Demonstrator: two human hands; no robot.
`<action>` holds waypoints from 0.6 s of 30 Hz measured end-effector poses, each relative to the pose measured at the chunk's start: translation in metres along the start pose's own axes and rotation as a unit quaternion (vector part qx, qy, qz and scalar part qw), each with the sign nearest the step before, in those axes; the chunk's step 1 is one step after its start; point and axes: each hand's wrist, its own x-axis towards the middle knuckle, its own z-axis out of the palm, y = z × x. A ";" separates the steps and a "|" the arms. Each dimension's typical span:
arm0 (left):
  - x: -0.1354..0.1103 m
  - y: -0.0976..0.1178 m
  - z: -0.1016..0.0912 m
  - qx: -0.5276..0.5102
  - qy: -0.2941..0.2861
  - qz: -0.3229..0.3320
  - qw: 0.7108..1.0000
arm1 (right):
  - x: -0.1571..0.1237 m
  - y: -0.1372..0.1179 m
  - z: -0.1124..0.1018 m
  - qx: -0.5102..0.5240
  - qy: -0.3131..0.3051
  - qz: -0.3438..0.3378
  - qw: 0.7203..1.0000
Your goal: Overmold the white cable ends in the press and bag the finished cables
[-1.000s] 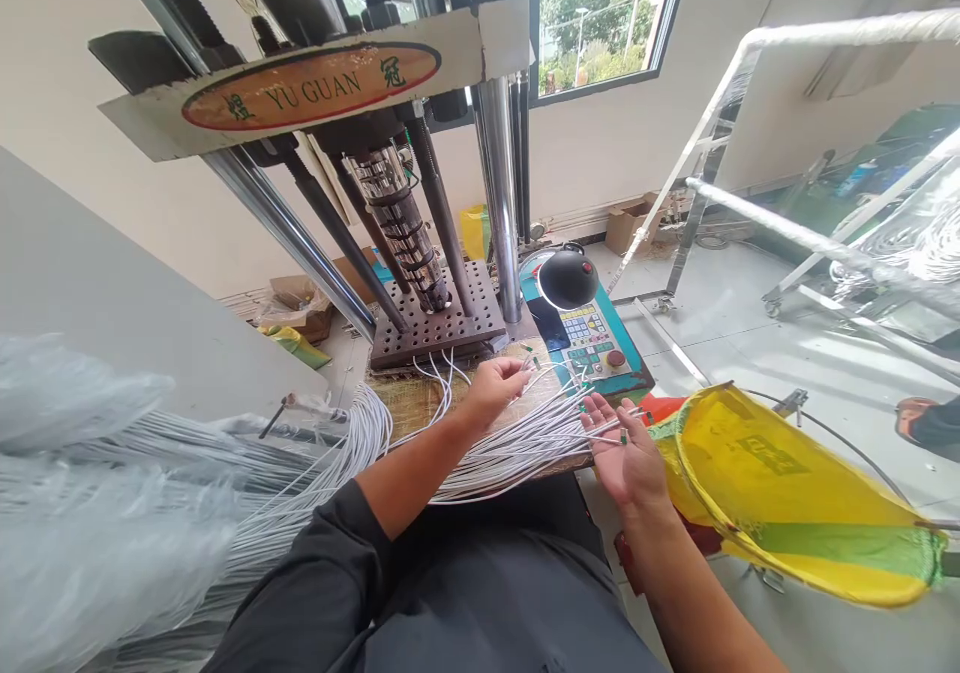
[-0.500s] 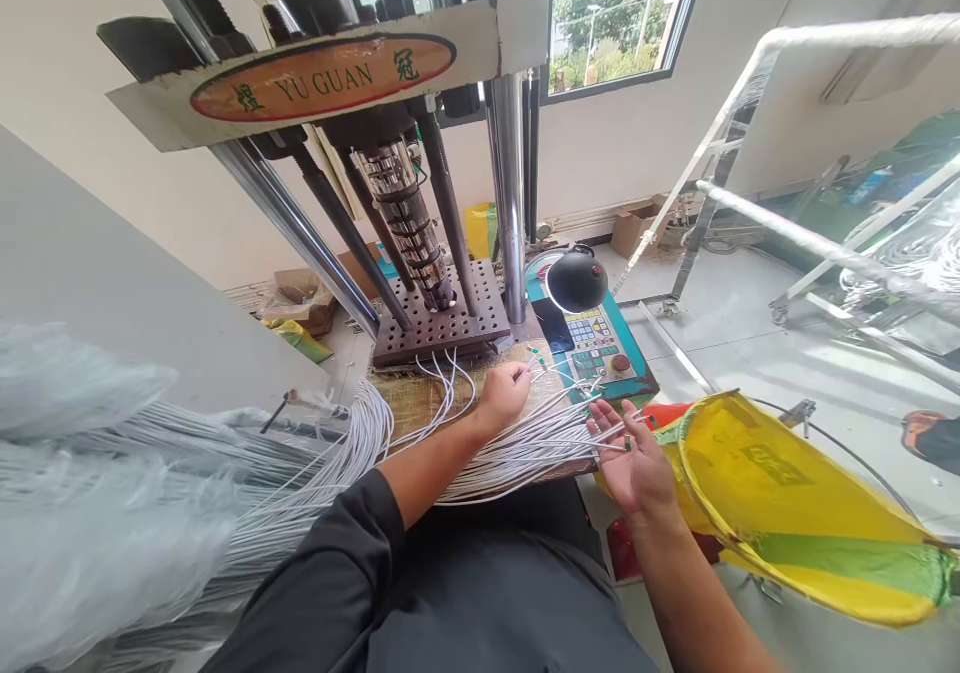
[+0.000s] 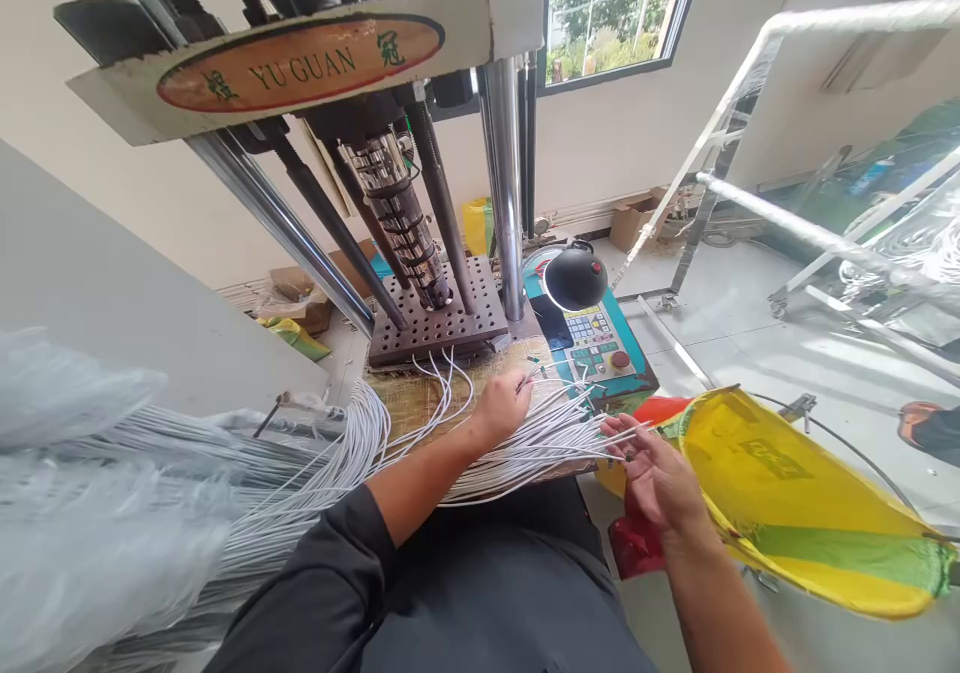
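A thick bundle of thin white cables lies across the worktop in front of me, its loose ends fanned toward the right. My left hand rests over the bundle, fingers curled closed around a few white cables whose green-tipped ends stick out beyond it. At the bundle's right end, my right hand is palm up, with thumb and fingers closed about white cable ends. How many strands it grips is hidden by the fingers.
A press with a perforated plate stands behind the cables; several strands run beneath the plate. Right of it are a teal control panel and black lamp. A yellow bag hangs at right. Plastic-wrapped cables fill the left.
My right hand has moved slightly right and its fingers have closed from an open palm onto cable ends. My left hand keeps its hold, nearly still. The view has shifted slightly.
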 end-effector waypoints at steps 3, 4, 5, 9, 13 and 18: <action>0.001 0.002 0.000 0.066 0.003 0.054 0.996 | 0.009 -0.019 -0.030 -0.199 0.019 0.024 0.979; 0.003 0.003 0.000 0.089 0.000 0.062 0.994 | 0.013 -0.027 -0.039 -0.295 0.036 0.023 0.955; 0.005 0.004 0.000 0.110 -0.004 0.062 0.992 | 0.017 -0.035 -0.045 -0.393 0.057 0.011 0.918; 0.012 0.004 0.002 0.139 -0.024 0.033 0.989 | 0.041 -0.056 -0.041 -0.618 0.093 -0.147 0.767; 0.016 -0.001 0.008 0.122 -0.004 0.033 0.992 | 0.077 -0.052 0.009 -0.604 -0.085 -0.337 0.717; 0.019 -0.001 0.020 0.057 -0.029 0.035 0.997 | 0.122 -0.042 0.065 -0.634 -0.284 -0.273 0.665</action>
